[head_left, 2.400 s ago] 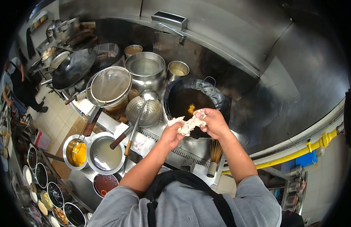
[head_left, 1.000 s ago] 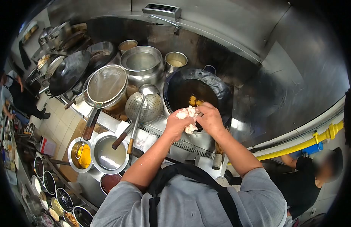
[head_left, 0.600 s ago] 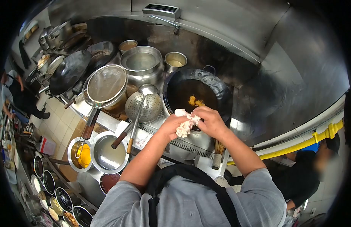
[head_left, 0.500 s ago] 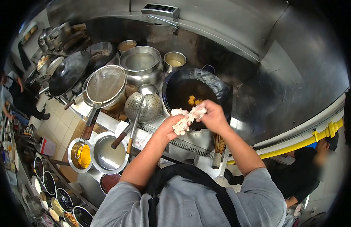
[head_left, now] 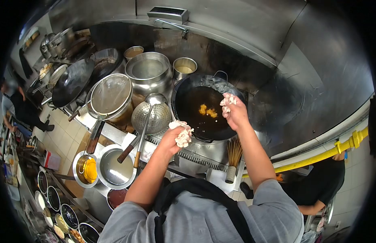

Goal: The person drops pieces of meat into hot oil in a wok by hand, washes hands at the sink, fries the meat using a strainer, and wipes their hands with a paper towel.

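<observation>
Take the wok (head_left: 220,84) as a clock face, with 12 towards the back wall. The right hand (head_left: 238,116) reaches in at about 3 o'clock, its fingers closed on a pale, raw-looking piece of food (head_left: 227,106) above the dark liquid (head_left: 192,101). The left hand (head_left: 170,141) is outside the rim between 7 and 8 o'clock, gripping a pale clump (head_left: 183,139) over the worktop (head_left: 204,150). The two portions are well apart. Two golden pieces (head_left: 208,111) lie near the middle of the liquid.

The step in hand seems to be adding the food bit by bit, with the right hand's portion ready to go in. That move calls for loosening the right fingers low over the liquid, clear of the golden pieces, while the left hand keeps its grip. The skimmer (head_left: 144,119) lies at about 9 o'clock and the brush (head_left: 232,158) at 5, both outside the wok.
</observation>
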A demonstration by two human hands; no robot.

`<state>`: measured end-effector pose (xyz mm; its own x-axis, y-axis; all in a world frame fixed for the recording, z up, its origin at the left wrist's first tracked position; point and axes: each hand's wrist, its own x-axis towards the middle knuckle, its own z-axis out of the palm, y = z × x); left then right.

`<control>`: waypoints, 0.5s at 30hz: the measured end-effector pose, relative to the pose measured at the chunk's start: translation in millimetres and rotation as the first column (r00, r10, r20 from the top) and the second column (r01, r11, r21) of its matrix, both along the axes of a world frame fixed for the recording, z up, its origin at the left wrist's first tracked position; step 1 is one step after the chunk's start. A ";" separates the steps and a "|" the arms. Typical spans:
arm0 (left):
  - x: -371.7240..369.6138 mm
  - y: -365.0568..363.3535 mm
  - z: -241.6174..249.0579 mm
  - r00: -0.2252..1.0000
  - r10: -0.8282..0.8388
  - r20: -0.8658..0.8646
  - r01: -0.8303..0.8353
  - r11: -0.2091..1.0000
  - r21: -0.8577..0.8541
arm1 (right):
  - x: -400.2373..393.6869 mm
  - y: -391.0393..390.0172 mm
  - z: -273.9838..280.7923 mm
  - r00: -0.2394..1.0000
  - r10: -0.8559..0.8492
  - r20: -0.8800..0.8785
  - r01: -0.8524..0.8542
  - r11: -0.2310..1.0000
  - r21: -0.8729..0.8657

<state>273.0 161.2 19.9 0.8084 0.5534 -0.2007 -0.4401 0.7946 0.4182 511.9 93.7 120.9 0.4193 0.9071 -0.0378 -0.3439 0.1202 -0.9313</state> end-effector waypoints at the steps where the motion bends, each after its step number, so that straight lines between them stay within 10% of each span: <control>1: -2.1 -0.4 0.5 0.999 0.030 -0.044 -0.030 0.999 0.014 | 7.2 6.6 6.1 0.999 -0.034 -0.019 0.033 0.999 -0.029; 4: -14.6 -5.0 12.2 0.992 0.066 -0.107 -0.061 0.997 0.055 | 10.6 19.9 39.4 0.978 -0.085 -0.189 0.081 0.996 -0.031; 10: -34.0 -3.1 13.4 0.963 0.184 -0.199 -0.157 0.977 0.142 | 54.7 75.9 -2.1 0.966 -0.125 0.227 0.144 0.987 -0.067; 12: -41.4 -2.3 16.2 0.957 0.188 -0.222 -0.156 0.976 0.153 | 77.5 102.9 -48.8 0.210 -0.173 0.962 0.409 0.910 0.074; 15: -50.7 -3.4 12.3 0.924 0.253 -0.288 -0.210 0.962 0.173 | 85.9 111.5 -103.1 0.422 0.131 0.897 0.249 0.935 -0.254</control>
<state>222.3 157.8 32.1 0.5662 0.7569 -0.3265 -0.4388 0.6121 0.6579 597.8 205.1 17.8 0.4361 0.8902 0.1322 0.6962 -0.2406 -0.6763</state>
